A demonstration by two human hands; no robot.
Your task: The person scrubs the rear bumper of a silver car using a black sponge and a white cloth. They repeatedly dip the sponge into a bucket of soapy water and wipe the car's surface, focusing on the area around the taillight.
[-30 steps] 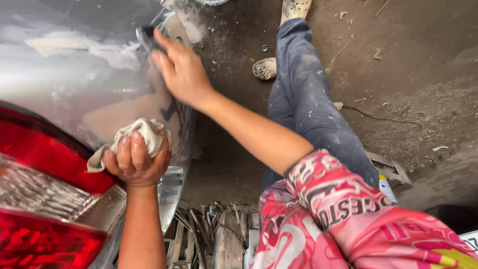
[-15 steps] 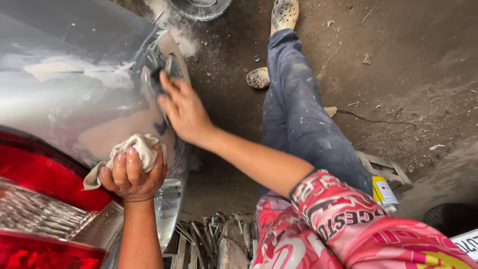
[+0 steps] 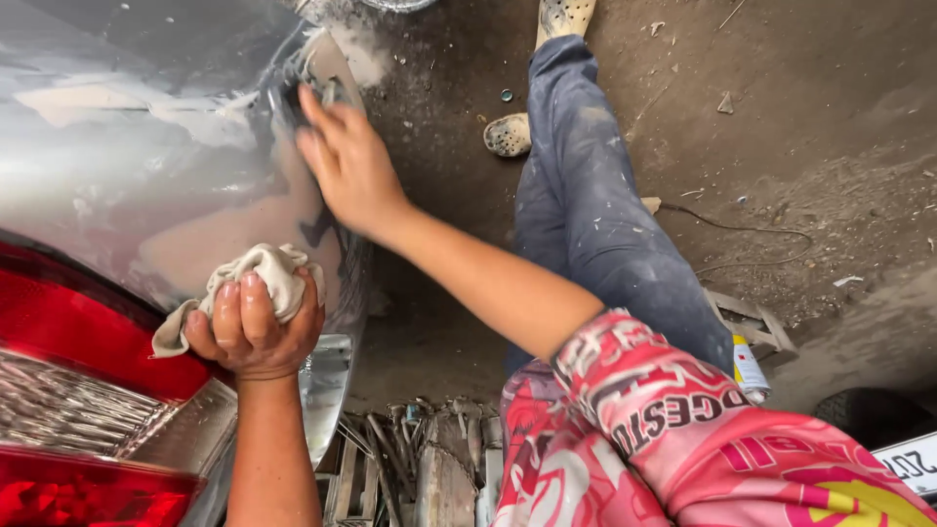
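The silver car panel (image 3: 137, 146) fills the upper left of the view, glossy, with a dull sanded patch near its curved right edge. The right hand (image 3: 351, 171) lies flat against that edge, fingers together and stretched out, pressing a small dark sanding pad (image 3: 293, 93) onto the panel; only a corner of the pad shows above the fingertips. The hand is not curled round it but holds it down under the palm and fingers.

Lower on the panel, the left hand (image 3: 252, 332) is closed tight in a fist around a crumpled pale rag (image 3: 264, 278), whose loose end hangs out to the left. The fist rests against the panel's lower edge, just above the red tail light (image 3: 68, 371), which takes up the corner below the panel.

Right of the panel's edge the dirt floor (image 3: 800, 176) opens wide, dusty and strewn with small chips. The person's leg in paint-flecked blue jeans (image 3: 595, 215) stretches away from the panel across this floor, ending in pale perforated clogs (image 3: 508, 135). A spray can (image 3: 747, 366) lies beside the jeans, on the side far from the panel. Below the panel's lower edge, a heap of metal scrap (image 3: 420, 459) crowds the ground beside the pink patterned sleeve (image 3: 664, 420).
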